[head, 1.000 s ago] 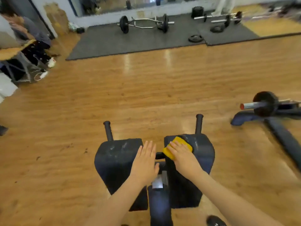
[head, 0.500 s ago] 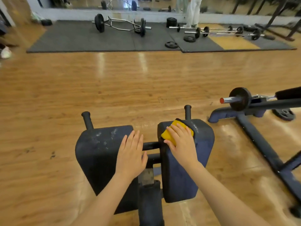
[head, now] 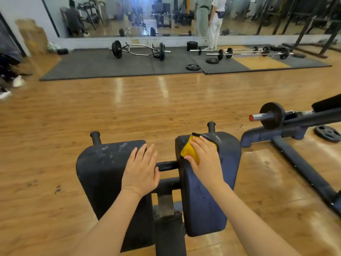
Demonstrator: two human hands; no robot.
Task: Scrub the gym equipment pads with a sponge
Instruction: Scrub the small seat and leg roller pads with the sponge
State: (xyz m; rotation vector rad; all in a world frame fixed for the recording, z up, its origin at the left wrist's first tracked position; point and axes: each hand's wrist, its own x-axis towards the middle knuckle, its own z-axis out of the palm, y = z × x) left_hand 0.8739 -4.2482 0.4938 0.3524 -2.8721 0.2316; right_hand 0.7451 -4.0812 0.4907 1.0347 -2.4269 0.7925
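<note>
Two dark padded rests sit side by side on a black frame below me. My left hand (head: 141, 169) lies flat with fingers apart on the right edge of the left pad (head: 103, 167), which shows pale scuff marks. My right hand (head: 204, 160) presses a yellow sponge (head: 190, 149) with a dark scrubbing side onto the upper left part of the right pad (head: 228, 154). The pad looks wet and shiny near its top edge. Most of the sponge is hidden under my fingers.
Two black handle posts (head: 211, 126) rise behind the pads. A dark machine frame with a weight plate (head: 272, 115) stands at right. Barbells and plates (head: 140, 49) lie on grey mats along a mirrored wall. A person (head: 215, 21) stands by the mirror.
The view has tilted up, showing more of the mirror wall. My right hand with the sponge has stayed near the top left of the right pad; my left hand remains on the left pad.
</note>
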